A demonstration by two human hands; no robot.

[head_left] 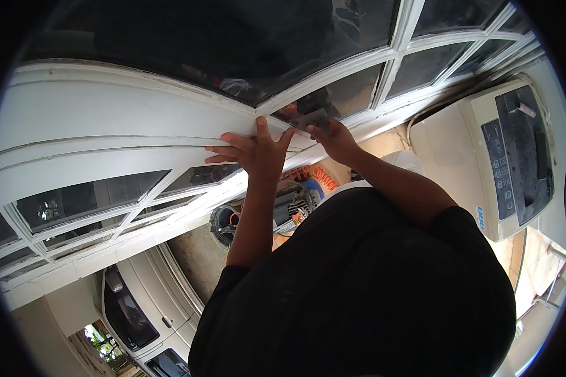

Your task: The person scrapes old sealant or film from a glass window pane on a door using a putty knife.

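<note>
My left hand (pixel 258 149) is spread out against the white window frame (pixel 170 103), its fingers fanned and its thumb pointing toward my right hand. Just to the right, my right hand (pixel 335 139) is closed on a thin, flat grey piece (pixel 313 118), pinched between thumb and fingers. That piece lies close along the lower edge of a small glass pane (pixel 352 94), near the corner where the white bars meet. A large dark pane (pixel 220 38) spreads above both hands.
A washing machine (pixel 503 151) stands at the right. Below the hands are a coiled orange hose (pixel 314 173) and a dark bucket (pixel 222 221) among tools on the floor. A light-coloured vehicle (pixel 151 301) is parked at the lower left.
</note>
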